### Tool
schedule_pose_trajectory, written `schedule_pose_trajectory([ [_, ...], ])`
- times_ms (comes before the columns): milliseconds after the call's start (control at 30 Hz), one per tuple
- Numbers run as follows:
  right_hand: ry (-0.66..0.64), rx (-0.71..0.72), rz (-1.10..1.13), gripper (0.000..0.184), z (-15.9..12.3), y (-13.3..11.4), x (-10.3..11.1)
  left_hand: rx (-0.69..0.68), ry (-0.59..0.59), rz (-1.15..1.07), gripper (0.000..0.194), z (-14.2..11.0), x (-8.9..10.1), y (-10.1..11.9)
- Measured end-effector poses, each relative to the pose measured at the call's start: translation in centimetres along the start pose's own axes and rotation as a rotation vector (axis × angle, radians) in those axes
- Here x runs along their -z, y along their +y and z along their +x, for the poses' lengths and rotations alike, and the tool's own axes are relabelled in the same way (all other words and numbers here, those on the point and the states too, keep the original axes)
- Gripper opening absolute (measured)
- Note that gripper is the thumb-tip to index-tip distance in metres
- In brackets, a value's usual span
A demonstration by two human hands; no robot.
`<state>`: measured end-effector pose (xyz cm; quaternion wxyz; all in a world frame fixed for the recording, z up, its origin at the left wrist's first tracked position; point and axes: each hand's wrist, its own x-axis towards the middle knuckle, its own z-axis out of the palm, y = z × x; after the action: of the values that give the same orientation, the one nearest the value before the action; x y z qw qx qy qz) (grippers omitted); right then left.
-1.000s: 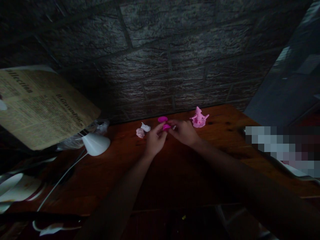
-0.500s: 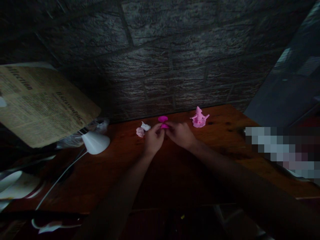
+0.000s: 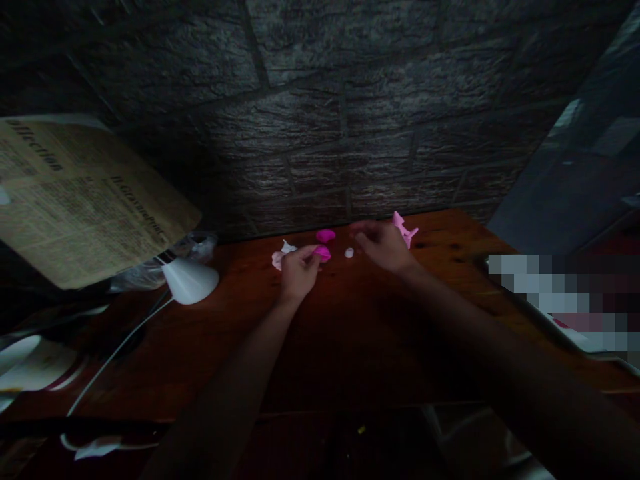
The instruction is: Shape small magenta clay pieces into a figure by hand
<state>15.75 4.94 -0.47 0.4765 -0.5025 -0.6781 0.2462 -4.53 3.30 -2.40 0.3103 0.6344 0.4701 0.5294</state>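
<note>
My left hand (image 3: 299, 272) pinches a small magenta piece (image 3: 323, 253) between thumb and fingers; it looks like soft modelling clay. Just behind it, a flat magenta disc (image 3: 326, 235) lies on the table. To the right sits a small whitish lump (image 3: 349, 253), touched by neither hand. My right hand (image 3: 385, 243) hovers beyond that lump, its fingers apart and slightly blurred, with nothing visible in them. It partly covers a pale pink figure (image 3: 406, 232) with pointed parts. Partly behind my left hand are a white crumpled lump (image 3: 288, 246) and a pale pink lump (image 3: 277, 261).
On the left, a lamp with a newspaper-print shade (image 3: 95, 200) and white base (image 3: 193, 283) stands on the wooden table (image 3: 320, 347), its cable trailing forward. A white cup (image 3: 35, 363) lies at far left. A stone-patterned wall (image 3: 310, 120) rises behind.
My right hand has let go of the magenta piece and moved right, in front of the pale pink figure. My left hand keeps the piece, shifting slightly left. The whitish lump now shows.
</note>
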Motion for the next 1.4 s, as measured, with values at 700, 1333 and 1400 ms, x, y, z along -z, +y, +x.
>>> schedule_pose_trajectory([
  [700, -0.158, 0.38, 0.006, 0.02, -1.1, -1.3, -0.7, 0.331, -0.045, -0.378, 0.011, 0.3, -0.4, 0.3],
  [1333, -0.15, 0.399, -0.045, 0.021, -1.8, -3.5, -0.3, 0.317, -0.207, -0.409, 0.023, 0.0, -0.5, 0.0],
  [1400, -0.121, 0.366, -0.055, 0.022, -1.7, -3.5, -0.3, 0.333, -0.218, -0.411, 0.021, 0.0, -0.5, 0.0],
])
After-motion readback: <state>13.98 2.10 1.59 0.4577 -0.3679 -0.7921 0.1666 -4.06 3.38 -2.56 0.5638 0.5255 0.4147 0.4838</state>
